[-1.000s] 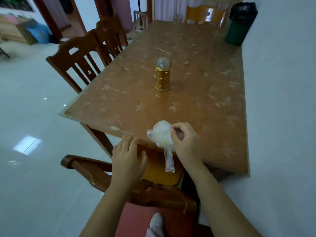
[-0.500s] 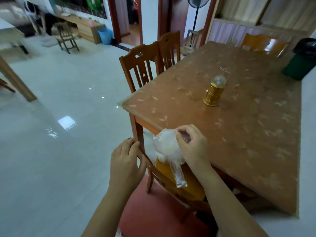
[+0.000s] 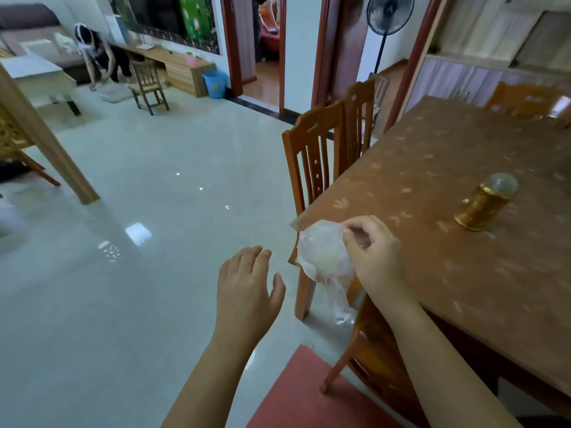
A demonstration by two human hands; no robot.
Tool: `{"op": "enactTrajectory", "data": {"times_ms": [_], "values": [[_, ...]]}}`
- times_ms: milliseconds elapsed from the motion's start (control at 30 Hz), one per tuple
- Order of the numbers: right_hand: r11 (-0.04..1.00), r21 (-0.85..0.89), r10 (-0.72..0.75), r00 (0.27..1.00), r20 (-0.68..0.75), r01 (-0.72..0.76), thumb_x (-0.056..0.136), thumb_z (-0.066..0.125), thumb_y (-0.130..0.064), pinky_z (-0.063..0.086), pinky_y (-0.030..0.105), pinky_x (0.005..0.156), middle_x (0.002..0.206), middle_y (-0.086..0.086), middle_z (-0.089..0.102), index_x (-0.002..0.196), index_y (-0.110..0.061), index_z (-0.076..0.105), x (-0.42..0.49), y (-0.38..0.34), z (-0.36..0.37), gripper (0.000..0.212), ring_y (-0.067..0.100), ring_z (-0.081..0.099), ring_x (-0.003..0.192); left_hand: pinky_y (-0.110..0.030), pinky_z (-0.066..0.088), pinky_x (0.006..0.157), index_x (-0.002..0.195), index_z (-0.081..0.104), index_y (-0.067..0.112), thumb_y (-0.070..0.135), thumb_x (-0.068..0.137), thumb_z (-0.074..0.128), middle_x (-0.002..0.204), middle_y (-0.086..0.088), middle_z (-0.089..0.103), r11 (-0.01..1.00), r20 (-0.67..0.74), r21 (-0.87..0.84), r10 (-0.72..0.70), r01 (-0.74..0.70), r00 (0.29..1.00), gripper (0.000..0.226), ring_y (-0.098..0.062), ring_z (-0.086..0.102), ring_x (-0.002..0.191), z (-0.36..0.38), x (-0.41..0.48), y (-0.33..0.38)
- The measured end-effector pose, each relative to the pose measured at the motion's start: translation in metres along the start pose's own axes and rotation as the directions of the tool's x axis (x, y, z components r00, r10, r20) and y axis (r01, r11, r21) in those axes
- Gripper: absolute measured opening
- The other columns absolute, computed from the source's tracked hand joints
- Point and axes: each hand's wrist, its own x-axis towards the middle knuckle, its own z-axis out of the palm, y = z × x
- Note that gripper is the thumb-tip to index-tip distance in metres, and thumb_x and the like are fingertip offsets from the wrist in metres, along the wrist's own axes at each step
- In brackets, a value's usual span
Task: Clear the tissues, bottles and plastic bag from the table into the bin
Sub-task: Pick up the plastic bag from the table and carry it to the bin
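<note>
My right hand (image 3: pixel 375 257) grips a crumpled clear plastic bag (image 3: pixel 324 257) with white tissue bunched inside; its loose tail hangs down past the table corner. The bag is held just off the near left corner of the brown wooden table (image 3: pixel 463 267). My left hand (image 3: pixel 247 291) hovers over the floor to the left of the bag, fingers apart, holding nothing. A blue bin (image 3: pixel 215 84) stands far off by the doorway at the back of the room.
A gold lantern with a clear dome (image 3: pixel 483 202) stands on the table. Wooden chairs (image 3: pixel 312 156) line the table's left side, and one chair (image 3: pixel 370 356) sits below my right arm. A red mat (image 3: pixel 296 393) lies underfoot. A person (image 3: pixel 99 54) bends over at the far left. A standing fan (image 3: pixel 387 17) is behind.
The view has swung left toward the open floor. My left hand has come off the chair back and opened. My right hand has carried the bag off the table edge.
</note>
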Motion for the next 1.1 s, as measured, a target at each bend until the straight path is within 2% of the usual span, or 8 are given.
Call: {"op": "enactTrajectory", "data": {"times_ms": [200,267,400,500,600,700,867,1100], "values": [[1.0,-0.002,0.031,0.996,0.081,-0.031,0.084,0.059,-0.009,0.04,0.0,0.065,0.08,-0.009,0.058,0.085,-0.017,0.063,0.043,-0.009,0.085,0.009,-0.003,0.054,0.077,-0.045,0.045,0.087,0.103,0.062,0.002,0.027,0.079,0.043,0.103,-0.015,0.067,0.997,0.002,-0.07,-0.032,0.032,0.999,0.04,-0.033,0.061,0.099,0.006,0.049,-0.061],[0.999,-0.003,0.051,0.993,0.105,-0.051,0.085,0.059,-0.011,0.041,0.001,0.066,0.082,-0.007,0.06,0.087,-0.017,0.063,0.064,-0.009,0.112,0.008,0.0,0.055,0.076,-0.044,0.046,0.086,0.103,0.062,0.002,0.029,0.078,0.041,0.103,-0.015,0.067,0.996,0.008,-0.079,-0.04,0.04,0.999,0.042,-0.032,0.061,0.098,0.014,0.072,-0.085],[0.996,0.033,0.077,0.992,0.104,-0.081,0.085,0.059,-0.012,0.041,0.0,0.064,0.085,-0.003,0.062,0.089,-0.016,0.063,0.12,0.0,0.166,0.008,0.002,0.055,0.077,-0.045,0.045,0.086,0.103,0.062,0.002,0.028,0.079,0.044,0.103,-0.015,0.067,0.997,0.025,-0.064,-0.047,0.049,0.999,0.04,-0.033,0.061,0.097,0.032,0.134,-0.136],[0.994,0.062,0.085,0.993,0.078,-0.09,0.085,0.059,-0.01,0.041,-0.001,0.064,0.084,-0.003,0.061,0.088,-0.016,0.063,0.17,0.006,0.207,0.007,0.002,0.055,0.077,-0.046,0.045,0.086,0.102,0.062,0.0,0.017,0.076,0.06,0.102,-0.017,0.067,0.999,0.03,-0.037,-0.033,0.034,0.999,0.031,-0.035,0.061,0.097,0.045,0.193,-0.168],[0.994,0.077,0.077,0.994,0.077,-0.083,0.085,0.059,-0.009,0.041,0.0,0.065,0.083,-0.002,0.06,0.086,-0.015,0.062,0.224,0.008,0.243,0.007,0.002,0.055,0.076,-0.045,0.044,0.086,0.102,0.062,-0.001,0.008,0.071,0.07,0.102,-0.018,0.067,1.0,0.026,-0.012,-0.018,0.018,1.0,0.033,-0.034,0.061,0.097,0.053,0.255,-0.192],[0.997,0.07,0.035,0.996,0.08,-0.04,0.084,0.059,-0.012,0.04,0.002,0.064,0.081,-0.004,0.06,0.085,-0.017,0.062,0.275,0.016,0.275,0.006,-0.001,0.055,0.076,-0.046,0.044,0.088,0.102,0.062,0.0,0.009,0.072,0.069,0.103,-0.018,0.066,1.0,0.022,-0.009,-0.015,0.015,1.0,0.033,-0.034,0.061,0.097,0.064,0.309,-0.216],[0.995,0.039,0.093,0.995,0.036,-0.094,0.085,0.058,-0.015,0.046,0.014,0.067,0.081,-0.009,0.059,0.083,-0.024,0.059,0.354,0.033,0.32,0.01,0.002,0.056,0.08,-0.047,0.044,0.088,0.104,0.062,0.0,0.009,0.072,0.07,0.104,-0.017,0.066,0.999,0.068,-0.032,-0.007,0.009,0.998,0.034,-0.035,0.061,0.098,0.097,0.387,-0.258],[0.992,-0.028,0.122,0.992,-0.025,-0.123,0.083,0.06,-0.005,0.039,0.004,0.068,0.08,-0.003,0.057,0.082,-0.013,0.062,0.466,0.053,0.392,0.009,-0.003,0.053,0.078,-0.047,0.046,0.083,0.098,0.064,0.0,0.019,0.076,0.052,0.098,-0.017,0.068,0.994,0.081,-0.03,0.107,-0.105,0.991,0.032,-0.034,0.063,0.093,0.146,0.525,-0.331]]}}
